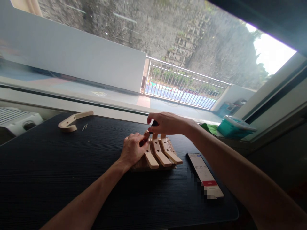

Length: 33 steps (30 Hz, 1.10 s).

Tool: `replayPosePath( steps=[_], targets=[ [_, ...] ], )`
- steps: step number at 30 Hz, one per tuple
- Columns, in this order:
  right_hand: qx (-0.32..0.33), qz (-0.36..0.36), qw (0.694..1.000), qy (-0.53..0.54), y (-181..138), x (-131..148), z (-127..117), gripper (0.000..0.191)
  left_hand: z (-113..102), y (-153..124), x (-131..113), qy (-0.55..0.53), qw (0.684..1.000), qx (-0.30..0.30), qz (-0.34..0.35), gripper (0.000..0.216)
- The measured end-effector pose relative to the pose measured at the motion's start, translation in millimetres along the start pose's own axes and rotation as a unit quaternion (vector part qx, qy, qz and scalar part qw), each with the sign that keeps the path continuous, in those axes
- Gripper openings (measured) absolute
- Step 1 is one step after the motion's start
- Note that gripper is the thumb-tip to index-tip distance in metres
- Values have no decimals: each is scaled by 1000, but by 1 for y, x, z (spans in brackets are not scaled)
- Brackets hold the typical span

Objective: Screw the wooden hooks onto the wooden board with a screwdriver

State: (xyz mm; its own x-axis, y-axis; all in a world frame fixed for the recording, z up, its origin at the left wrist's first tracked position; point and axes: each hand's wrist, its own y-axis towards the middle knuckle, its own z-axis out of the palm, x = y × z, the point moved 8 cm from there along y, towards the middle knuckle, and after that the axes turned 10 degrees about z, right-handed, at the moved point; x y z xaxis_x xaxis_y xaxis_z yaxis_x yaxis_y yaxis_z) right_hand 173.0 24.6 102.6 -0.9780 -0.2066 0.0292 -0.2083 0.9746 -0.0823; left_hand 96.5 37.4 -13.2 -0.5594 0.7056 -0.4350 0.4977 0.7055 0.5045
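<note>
Three pale wooden hooks, each with dark holes, lie side by side on a brown board on the table. My left hand is closed over the board's left end, its fingers against the leftmost hook. Above the far ends of the hooks, my right hand pinches a short black-handled tool, which looks like a screwdriver. It slants down toward my left fingertips, and its tip is hidden. A loose curved wooden hook rests at the table's far left, beside small metal screws.
A phone with a running timer lies right of the board, under my right forearm. Beyond are a teal-lidded box and a green cloth by the window. A white appliance stands left of the dark table.
</note>
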Motion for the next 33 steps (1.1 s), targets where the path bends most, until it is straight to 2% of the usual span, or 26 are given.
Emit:
replayPosePath(
  steps=[2, 7, 17, 22, 26, 33],
  targets=[
    [2, -8, 1000, 26, -1, -1, -2, 36, 0, 0, 0, 0, 1000, -1, 1, 13],
    [6, -33, 999, 23, -1, 0, 0, 19, 0, 0, 0, 2, 1000, 0, 0, 14],
    [-19, -1, 1000, -15, 3, 2, 1, 26, 1, 0, 1, 2, 1000, 1, 0, 13],
    [20, -18, 999, 30, 1, -1, 2, 23, 1, 0, 0, 2, 1000, 3, 1, 14],
    [22, -47, 997, 57, -1, 0, 0, 20, 1, 0, 1, 4, 1000, 3, -1, 14],
    [10, -8, 998, 60, 5, -5, 5, 18, 1, 0, 1, 3, 1000, 5, 0, 13]
  ],
)
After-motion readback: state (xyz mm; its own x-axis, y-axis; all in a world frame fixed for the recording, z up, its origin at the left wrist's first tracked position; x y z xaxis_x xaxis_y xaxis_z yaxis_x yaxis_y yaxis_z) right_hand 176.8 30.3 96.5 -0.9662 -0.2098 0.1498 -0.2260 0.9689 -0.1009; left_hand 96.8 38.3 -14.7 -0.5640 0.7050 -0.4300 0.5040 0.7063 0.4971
